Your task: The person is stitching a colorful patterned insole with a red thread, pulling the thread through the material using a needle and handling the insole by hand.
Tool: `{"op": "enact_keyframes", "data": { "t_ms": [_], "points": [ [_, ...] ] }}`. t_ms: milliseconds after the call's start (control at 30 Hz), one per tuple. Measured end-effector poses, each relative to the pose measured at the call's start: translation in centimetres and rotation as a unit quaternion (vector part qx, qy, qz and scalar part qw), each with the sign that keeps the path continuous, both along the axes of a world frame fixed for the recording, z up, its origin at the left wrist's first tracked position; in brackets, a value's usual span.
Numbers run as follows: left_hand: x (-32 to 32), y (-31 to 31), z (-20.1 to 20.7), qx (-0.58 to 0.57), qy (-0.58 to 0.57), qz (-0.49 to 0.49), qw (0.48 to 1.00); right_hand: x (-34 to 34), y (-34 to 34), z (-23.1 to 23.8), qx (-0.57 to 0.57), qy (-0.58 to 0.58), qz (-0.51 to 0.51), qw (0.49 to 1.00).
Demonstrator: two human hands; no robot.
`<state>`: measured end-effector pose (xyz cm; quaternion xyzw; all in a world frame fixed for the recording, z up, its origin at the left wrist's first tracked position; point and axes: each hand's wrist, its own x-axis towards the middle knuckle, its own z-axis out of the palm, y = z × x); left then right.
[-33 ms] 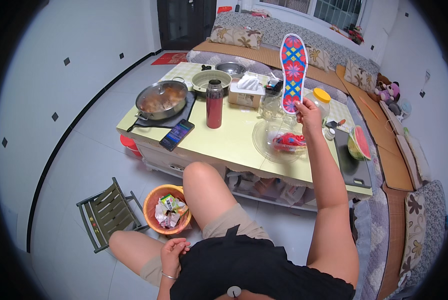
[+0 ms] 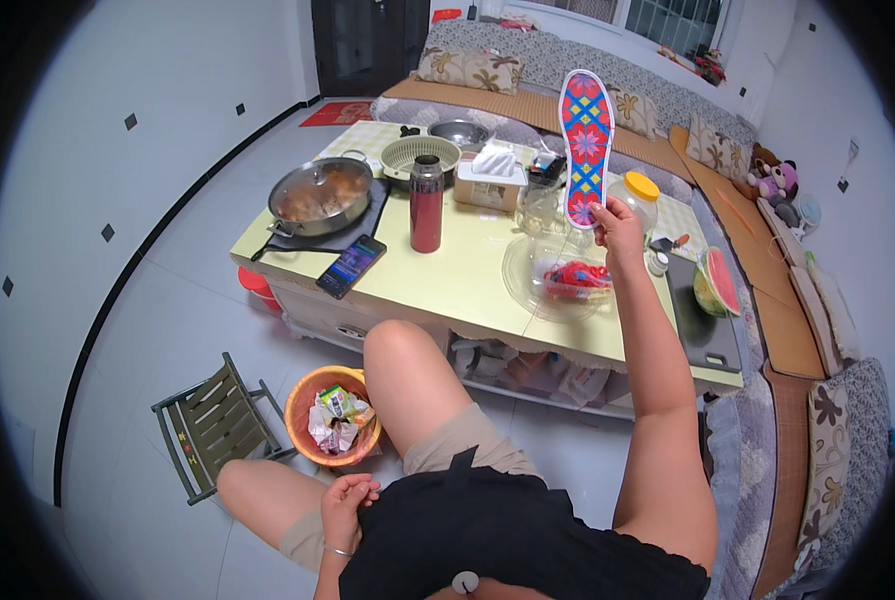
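Note:
My right hand (image 2: 620,225) is raised over the table, pinching the heel of an insole (image 2: 587,150) between thumb and fingers. The insole stands upright, its white-edged face patterned in red, blue, yellow and pink flowers and diamonds. A faint thin line, perhaps thread, runs below it. Down at my lap, my left hand (image 2: 348,508) is closed with the fingertips together; whatever they may hold is too small to make out. Below the insole, a clear plastic container (image 2: 528,285) with a bundle of red thread (image 2: 578,280) rests on the table (image 2: 468,270).
On the table are a lidded pan (image 2: 321,195), a phone (image 2: 352,266), a red flask (image 2: 427,205), a tissue box (image 2: 490,187), a yellow-lidded jar (image 2: 640,200) and cut watermelon (image 2: 716,283). A waste bin (image 2: 303,435) and folding stool (image 2: 213,425) stand left of my legs.
The view has shifted very slightly. Both hands keep their places, and the insole is still held up in my right hand.

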<state>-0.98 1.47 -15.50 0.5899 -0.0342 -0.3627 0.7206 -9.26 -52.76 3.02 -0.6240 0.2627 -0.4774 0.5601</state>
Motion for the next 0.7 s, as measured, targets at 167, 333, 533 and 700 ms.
{"op": "enact_keyframes", "data": {
  "t_ms": [167, 333, 533, 700],
  "points": [
    [-0.1, 0.1, -0.9, -0.001, 0.006, -0.029, 1.0, -3.7, -1.4, -5.2, 0.038, 0.076, -0.02, 0.996],
    [0.2, -0.2, -1.1, 0.011, 0.014, -0.04, 0.999, -6.4, -0.1, -10.1, 0.151, 0.141, -0.002, 0.978],
    [1.3, -1.6, 0.5, 0.05, 0.033, -0.062, 0.996, -6.8, 2.0, -11.8, 0.163, 0.203, -0.033, 0.965],
    [3.6, -3.2, 1.3, 0.06, -0.025, -0.088, 0.994, -5.5, 5.0, -9.1, -0.456, 0.325, -0.323, 0.763]
  ]
}}
